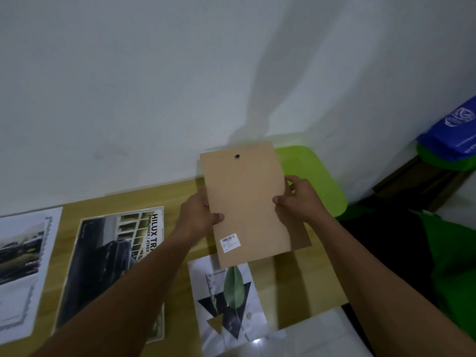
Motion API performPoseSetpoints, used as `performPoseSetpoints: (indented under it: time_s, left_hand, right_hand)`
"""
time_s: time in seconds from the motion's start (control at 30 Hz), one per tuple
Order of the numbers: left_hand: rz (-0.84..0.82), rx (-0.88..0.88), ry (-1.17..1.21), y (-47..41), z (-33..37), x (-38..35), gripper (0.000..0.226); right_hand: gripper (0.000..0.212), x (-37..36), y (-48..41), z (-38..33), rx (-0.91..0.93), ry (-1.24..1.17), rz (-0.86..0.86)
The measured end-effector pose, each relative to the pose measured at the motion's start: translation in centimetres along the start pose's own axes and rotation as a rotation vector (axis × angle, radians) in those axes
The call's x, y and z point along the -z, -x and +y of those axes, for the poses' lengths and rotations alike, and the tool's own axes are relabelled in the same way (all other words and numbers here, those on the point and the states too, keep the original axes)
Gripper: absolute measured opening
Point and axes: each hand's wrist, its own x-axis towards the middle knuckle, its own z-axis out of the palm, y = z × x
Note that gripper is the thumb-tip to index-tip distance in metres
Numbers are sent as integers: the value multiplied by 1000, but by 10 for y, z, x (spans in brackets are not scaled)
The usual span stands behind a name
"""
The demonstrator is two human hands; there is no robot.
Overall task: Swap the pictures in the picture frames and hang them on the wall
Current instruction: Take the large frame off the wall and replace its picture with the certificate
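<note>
**Frame backing board held up over the table by both hands**

A pale wall [154,86] is filling the upper part of the view, and a shadow of the raised board is being cast on it. Below it, a yellowish wooden table [309,284] is being used to carry the loose pictures. At the far right, a green chair [314,181] is being partly hidden behind the board, and a blue bag [453,135] is being seen at the edge of the view.

A truck poster [108,264] lettered "HILUX" is lying flat on the table at the left, partly crossed by the left forearm. Further left, a second car picture [23,269] is lying just beside it, cut off by the edge. A leaf print [229,302] with dark triangles is lying flat near the front edge, just below the board.

The brown backing board [249,202] is being held upright above the table, its top against the wall's lower part, with a small dark hanger [237,156] near its top and a white barcode label [230,240] near its lower left corner.

The left hand [199,215] is being clamped on the board's left edge, thumb in front. The right hand [300,199] is being clamped on the right edge, its fingers [292,179] curling round it.
</note>
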Motion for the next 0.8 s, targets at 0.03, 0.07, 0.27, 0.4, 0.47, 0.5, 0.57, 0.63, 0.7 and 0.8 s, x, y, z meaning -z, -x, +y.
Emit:
performPoseSetpoints:
  time_s: [0.03, 0.07, 0.27, 0.4, 0.47, 0.5, 0.57, 0.63, 0.7, 0.8]
  left_hand:
    - [11, 0, -14, -5, 2, -5, 64]
    - [19, 7, -26, -11, 3, -9, 61]
    - [2, 27, -134, -26, 0, -27, 58]
    - [1, 27, -149, -29, 0, -32, 62]
    - [-5, 24, -145, -29, 1, -30, 63]
    - [2, 16, -146, -28, 1, -29, 61]
    - [26, -10, -162, -28, 0, -26, 55]
    - [53, -6, -201, -23, 0, -18, 53]
    - [88, 13, -231, -16, -6, -7, 60]
    - [122, 27, -255, 4, -24, 19, 67]
  right_hand:
    - [72, 0, -8, 2, 4, 28, -3]
    - [73, -1, -14, 5, -6, 52, -10]
    - [48, -11, -27, 20, -48, 183, -4]
    - [34, -11, -25, 19, -34, 275, 44]
    - [28, -9, -20, 14, -19, 293, 45]
    - [30, -8, -17, 10, -14, 295, 41]
    - [40, -7, -12, 3, -8, 302, 47]
    - [47, -8, -7, -7, 23, 297, 62]
    - [51, -11, 0, -20, 77, 293, 61]
    - [54, -23, 16, -47, 146, 298, 37]
